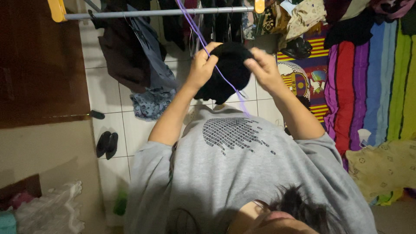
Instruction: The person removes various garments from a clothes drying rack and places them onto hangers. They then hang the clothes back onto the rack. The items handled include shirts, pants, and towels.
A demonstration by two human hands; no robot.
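My left hand (200, 66) and my right hand (263, 69) are raised in front of my grey printed T-shirt (234, 173). Together they grip a black piece of cloth (229, 71), the left pinching its upper left edge and the right its upper right edge. The cloth hangs bunched between them. A thin purple cord (225, 80) slants down from the top of the view, past my left fingers and across the black cloth. Whether either hand grips the cord, I cannot tell.
A grey rack rail (151, 13) with yellow end caps carries several dark hanging garments. A bright striped blanket (372, 73) and piled clothes lie at the right. On the white tiled floor are black slippers (107, 144); a white plastic bag (54, 210) sits at the lower left.
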